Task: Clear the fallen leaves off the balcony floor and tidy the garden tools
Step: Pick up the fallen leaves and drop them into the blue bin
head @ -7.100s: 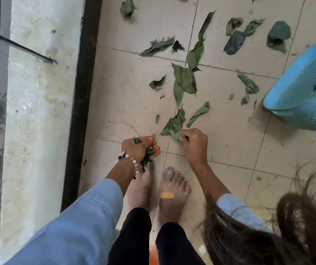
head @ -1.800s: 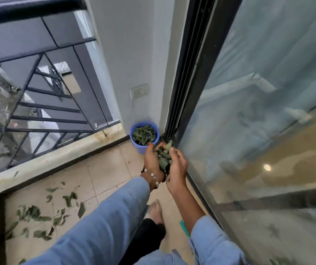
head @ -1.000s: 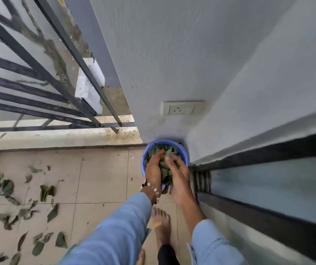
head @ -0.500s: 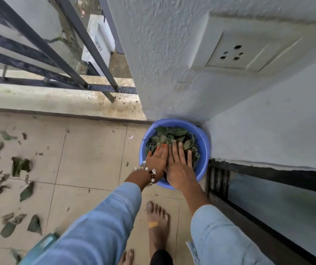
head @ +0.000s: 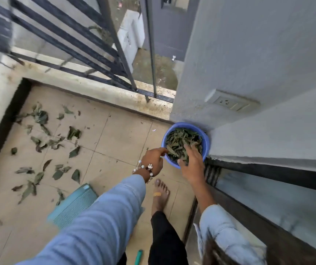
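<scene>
In the head view, the change from half a second ago is plain: both hands then lay flat, side by side, pressing the leaves down into the blue bucket (head: 207, 139); now they are lifting clear of it. The left hand (head: 153, 158) has drawn back to the bucket's left rim, fingers loosely curled and holding nothing that can be seen, while the right hand (head: 192, 163) hovers over the near rim with its fingers spread and relaxed, grasping nothing either. The packed leaves (head: 182, 142) sit heaped inside the bucket, which stands on the balcony floor (head: 119, 138) in the far right corner against the grey wall (head: 258, 54), under the wall socket (head: 229, 103). So this handful is delivered, and the load appears pressed low enough to take more. The job is far from done, though: a wide scatter of fallen leaves (head: 44, 146) lies on the tiles at the left, well apart from the bucket. A teal basket (head: 75, 205) rests on the floor near the person's legs, and a green handle (head: 139, 258) pokes in at the near edge, possibly one of the garden tools awaiting tidying.
</scene>
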Tool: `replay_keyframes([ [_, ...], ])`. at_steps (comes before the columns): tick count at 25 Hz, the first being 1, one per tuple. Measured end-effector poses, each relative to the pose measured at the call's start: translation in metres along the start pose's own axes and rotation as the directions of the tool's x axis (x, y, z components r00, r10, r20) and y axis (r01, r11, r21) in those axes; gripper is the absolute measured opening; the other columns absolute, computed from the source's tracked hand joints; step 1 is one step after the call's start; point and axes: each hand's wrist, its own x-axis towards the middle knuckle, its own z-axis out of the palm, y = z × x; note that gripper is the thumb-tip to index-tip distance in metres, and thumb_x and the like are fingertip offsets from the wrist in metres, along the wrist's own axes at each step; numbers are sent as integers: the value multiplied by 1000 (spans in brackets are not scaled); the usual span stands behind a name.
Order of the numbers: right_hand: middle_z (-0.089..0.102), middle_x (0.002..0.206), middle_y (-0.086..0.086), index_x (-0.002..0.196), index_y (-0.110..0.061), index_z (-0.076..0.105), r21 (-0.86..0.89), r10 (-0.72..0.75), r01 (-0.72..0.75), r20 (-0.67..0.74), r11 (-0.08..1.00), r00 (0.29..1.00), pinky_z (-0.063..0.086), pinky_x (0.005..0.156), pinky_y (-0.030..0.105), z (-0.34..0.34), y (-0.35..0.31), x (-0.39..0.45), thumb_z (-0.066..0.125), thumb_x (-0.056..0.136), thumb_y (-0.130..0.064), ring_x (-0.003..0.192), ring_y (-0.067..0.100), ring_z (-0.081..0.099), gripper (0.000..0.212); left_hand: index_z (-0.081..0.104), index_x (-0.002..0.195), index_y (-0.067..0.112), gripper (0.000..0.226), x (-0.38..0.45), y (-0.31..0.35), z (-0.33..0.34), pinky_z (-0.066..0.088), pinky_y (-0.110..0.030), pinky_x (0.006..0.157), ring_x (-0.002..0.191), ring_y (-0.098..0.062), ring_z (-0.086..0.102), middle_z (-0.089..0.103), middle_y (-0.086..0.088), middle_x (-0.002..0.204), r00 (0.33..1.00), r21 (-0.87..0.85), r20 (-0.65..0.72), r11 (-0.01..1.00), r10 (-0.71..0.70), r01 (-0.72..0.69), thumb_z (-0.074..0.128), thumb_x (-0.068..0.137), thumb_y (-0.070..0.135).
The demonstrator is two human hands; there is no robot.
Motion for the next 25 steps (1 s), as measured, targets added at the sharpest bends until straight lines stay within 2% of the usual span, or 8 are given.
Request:
replay_keyframes([
  [3, 39, 148, 9, 137, -10, 48, 57, -97, 97, 5, 994, 995, 28, 112, 42, -31, -65, -73, 62, 88, -8, 138, 28, 32, 51, 63, 120, 11, 39, -85, 13, -54, 51, -38, 87, 94, -34, 66, 70, -15, 108, 985, -174, -107, 978, -135, 115, 43, 90, -1],
  [5, 46, 143, 9, 133, -9, 52, 69, -177, 172, 63, 983, 982, 31, 111, 39, -41, -106, -106, 61, 88, -6, 135, 27, 38, 46, 64, 117, 12, 37, -133, 10, -83, 52, -39, 85, 90, -33, 66, 71, -13, 102, 970, -250, -162, 959, -181, 137, 41, 90, -1],
  [8, 52, 138, 5, 132, -13, 53, 40, -319, 319, 221, 947, 922, 39, 105, 41, -34, -183, -153, 61, 89, -9, 129, 24, 45, 44, 64, 114, 14, 40, -214, -19, -129, 53, -38, 82, 90, -29, 66, 72, -7, 95, 923, -337, -277, 927, -266, 166, 38, 88, -1],
  [10, 57, 132, 6, 128, -12, 57, 11, -440, 455, 280, 890, 853, 43, 100, 42, -12, -231, -178, 64, 87, -8, 121, 26, 52, 42, 64, 115, 12, 40, -267, -56, -153, 53, -37, 83, 91, -29, 66, 72, -8, 95, 874, -395, -356, 901, -330, 179, 38, 88, -2],
  [14, 60, 126, 11, 126, -9, 58, -19, -576, 623, 360, 782, 734, 46, 96, 38, 51, -309, -229, 63, 86, -6, 111, 28, 59, 40, 66, 111, 11, 38, -374, -146, -182, 54, -37, 83, 92, -32, 66, 71, -9, 93, 754, -527, -446, 822, -482, 214, 38, 91, -4],
  [19, 59, 125, 13, 126, -7, 57, 3, -655, 749, 487, 662, 577, 47, 91, 32, 181, -386, -326, 62, 86, -4, 108, 28, 60, 40, 67, 108, 16, 38, -527, -288, -208, 55, -38, 81, 81, -26, 67, 71, -3, 86, 587, -601, -495, 741, -640, 301, 40, 89, -2],
  [21, 59, 125, 11, 126, -9, 58, 16, -667, 766, 503, 643, 549, 43, 85, 23, 231, -411, -363, 61, 87, -5, 103, 26, 61, 39, 67, 109, 16, 39, -574, -338, -219, 54, -35, 82, 81, -23, 66, 69, 0, 86, 547, -608, -502, 723, -670, 327, 39, 89, -2],
  [25, 59, 123, 14, 124, -6, 59, 63, -672, 790, 569, 610, 474, 46, 86, 27, 313, -445, -429, 61, 87, -5, 105, 28, 61, 37, 68, 108, 19, 41, -644, -414, -234, 52, -30, 82, 92, -23, 67, 74, -2, 92, 447, -624, -510, 674, -735, 396, 43, 84, -3],
])
